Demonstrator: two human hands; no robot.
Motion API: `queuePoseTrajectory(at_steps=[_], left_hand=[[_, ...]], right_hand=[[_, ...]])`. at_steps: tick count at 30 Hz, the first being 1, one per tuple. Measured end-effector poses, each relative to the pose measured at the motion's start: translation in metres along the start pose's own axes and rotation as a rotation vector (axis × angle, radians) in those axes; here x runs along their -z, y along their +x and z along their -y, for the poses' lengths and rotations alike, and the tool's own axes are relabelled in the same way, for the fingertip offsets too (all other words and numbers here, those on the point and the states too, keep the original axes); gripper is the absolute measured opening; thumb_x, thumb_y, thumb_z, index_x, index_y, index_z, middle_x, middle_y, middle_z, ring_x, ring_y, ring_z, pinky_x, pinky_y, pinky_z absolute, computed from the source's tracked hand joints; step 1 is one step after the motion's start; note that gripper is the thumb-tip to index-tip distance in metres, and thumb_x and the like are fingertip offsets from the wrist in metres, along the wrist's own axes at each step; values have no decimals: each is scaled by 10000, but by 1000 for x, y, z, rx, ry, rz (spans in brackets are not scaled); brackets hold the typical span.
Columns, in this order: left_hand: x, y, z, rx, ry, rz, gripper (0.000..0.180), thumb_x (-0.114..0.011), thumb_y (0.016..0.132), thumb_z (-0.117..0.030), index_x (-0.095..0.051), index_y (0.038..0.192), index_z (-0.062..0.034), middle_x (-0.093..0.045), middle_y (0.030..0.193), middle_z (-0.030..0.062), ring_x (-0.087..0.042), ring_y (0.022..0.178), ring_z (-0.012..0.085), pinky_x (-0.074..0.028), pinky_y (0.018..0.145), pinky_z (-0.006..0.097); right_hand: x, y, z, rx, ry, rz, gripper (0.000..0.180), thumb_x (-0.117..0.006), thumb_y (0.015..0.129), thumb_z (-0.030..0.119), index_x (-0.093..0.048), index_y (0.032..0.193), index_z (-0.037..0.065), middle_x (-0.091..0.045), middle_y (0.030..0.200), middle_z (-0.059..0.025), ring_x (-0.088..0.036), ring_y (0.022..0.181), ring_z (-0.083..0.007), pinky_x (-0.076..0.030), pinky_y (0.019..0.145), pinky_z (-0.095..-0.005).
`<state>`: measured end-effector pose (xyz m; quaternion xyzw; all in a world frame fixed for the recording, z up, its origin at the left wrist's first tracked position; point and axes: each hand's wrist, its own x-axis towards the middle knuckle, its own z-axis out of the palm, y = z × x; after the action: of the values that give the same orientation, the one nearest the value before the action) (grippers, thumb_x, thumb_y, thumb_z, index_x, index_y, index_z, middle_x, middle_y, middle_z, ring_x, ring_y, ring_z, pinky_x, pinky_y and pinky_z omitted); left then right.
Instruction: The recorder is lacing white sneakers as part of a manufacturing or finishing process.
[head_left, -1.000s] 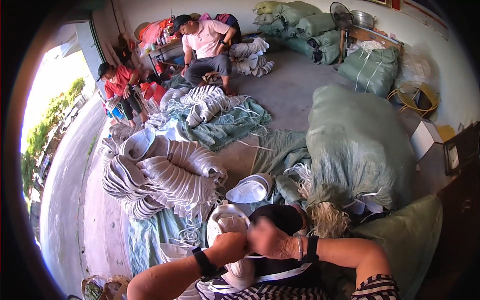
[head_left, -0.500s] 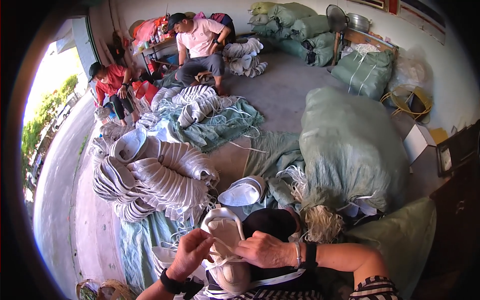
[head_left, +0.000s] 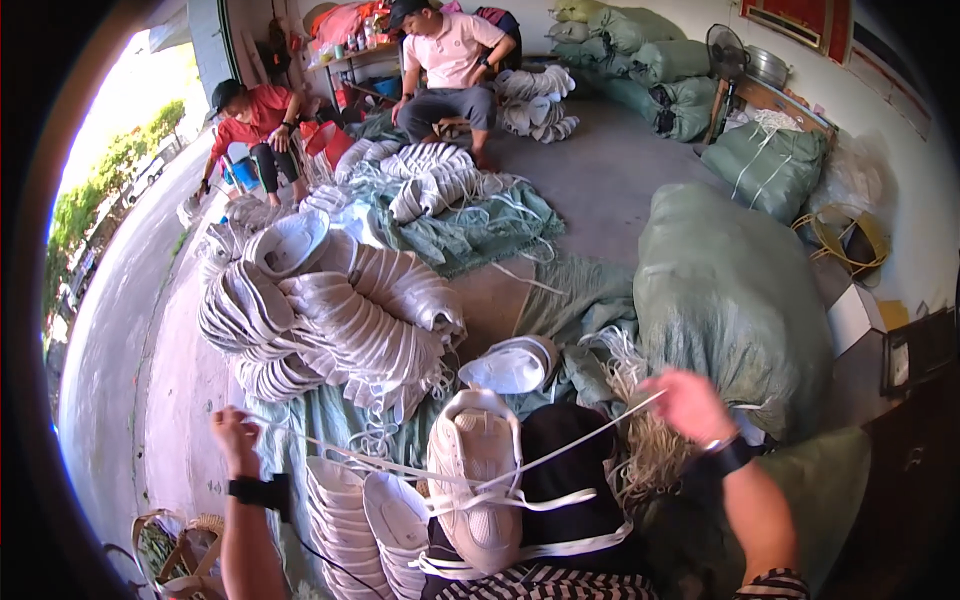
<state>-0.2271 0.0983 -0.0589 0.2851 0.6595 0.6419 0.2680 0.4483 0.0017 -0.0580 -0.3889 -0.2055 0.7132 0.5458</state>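
Note:
On my lap lies a white shoe upper (head_left: 478, 525), toe toward me, with a white shoelace (head_left: 573, 446) threaded through it. My left hand (head_left: 235, 440) is far out to the left, fingers closed on one strand of the lace. Out to the right, my right hand (head_left: 690, 405) pinches another strand, slightly blurred. Both strands run taut from the upper. Other white lace pieces lie across the upper and my lap. Left of the upper stand stacks of nested white shoe uppers (head_left: 345, 510). Beyond it, another white upper (head_left: 510, 366) rests on green sacking.
A big pile of nested uppers (head_left: 370, 315) lies ahead left. A bulging green sack (head_left: 730, 300) stands right, beside a bundle of loose laces (head_left: 650, 450). Two people (head_left: 455, 60) sit farther off near more uppers. A woven basket (head_left: 185, 550) is at lower left.
Both hands have moved from close together over the upper to far apart, drawing the lace strands out to left and right. The view has shifted a little.

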Motion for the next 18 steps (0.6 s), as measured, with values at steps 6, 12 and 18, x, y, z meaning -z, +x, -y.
queuePoseTrajectory(at_steps=[6, 12, 18], left_hand=[[246, 174, 11, 232, -340, -450, 244, -416, 888, -300, -578, 857, -121, -571, 704, 31, -502, 581, 132, -426, 516, 309], [81, 42, 23, 236, -237, 204, 103, -554, 922, -201, -538, 963, -107, -418, 600, -62, -351, 447, 41, -298, 400, 193], [-78, -212, -53, -169, 269, 1084, 180, -510, 748, 52, -628, 861, -22, -554, 875, 48, -532, 703, 140, -454, 644, 249]], right_hand=[[333, -136, 170, 588, 200, -344, 54, -542, 866, 60, -539, 815, 42, -612, 861, -78, -485, 556, -100, -418, 495, -231], [164, -54, 101, 403, -171, -552, 216, -542, 883, 145, -551, 1073, 42, -637, 963, -95, -361, 488, -24, -245, 396, -169], [-101, -25, -33, 126, -852, 98, 120, -519, 923, 139, -587, 944, 42, -638, 765, -48, -458, 449, -20, -360, 404, -173]])
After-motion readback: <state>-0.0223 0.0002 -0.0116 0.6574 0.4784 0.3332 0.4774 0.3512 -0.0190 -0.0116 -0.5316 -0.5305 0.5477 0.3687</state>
